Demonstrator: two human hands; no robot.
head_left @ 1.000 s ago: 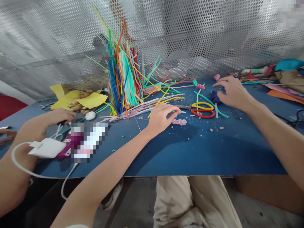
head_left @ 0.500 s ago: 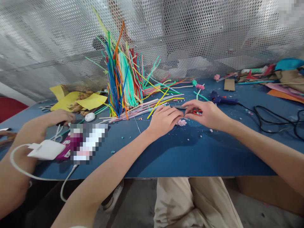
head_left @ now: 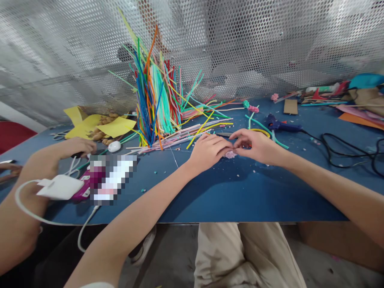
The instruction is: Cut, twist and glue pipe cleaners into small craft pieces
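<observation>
My left hand (head_left: 210, 151) rests low over the blue table, its fingers bent together and pointing right; what they hold, if anything, is hidden. Against its fingertips is my right hand (head_left: 255, 146), thumb and fingers closed in a pinch on something too small to make out. Just below the meeting fingertips lies a pale pink fluffy piece (head_left: 230, 155), partly covered. Scissors (head_left: 224, 135) show a metal blade behind the fingers, the rest hidden by my right hand. Pink and yellow pipe cleaners (head_left: 180, 138) lie behind my left hand.
A tall bundle of coloured pipe cleaners (head_left: 162, 100) stands at back left. A purple glue gun (head_left: 282, 125) with black cord is at right. Another person's hand (head_left: 76, 148), a phone (head_left: 115, 178), a white charger (head_left: 61, 187) and yellow paper (head_left: 117, 127) are at left.
My right fingers have curled in slightly, and the orange-red scissor handle is now hidden. More of the yellow and teal pipe cleaners shows beside and behind my right hand.
</observation>
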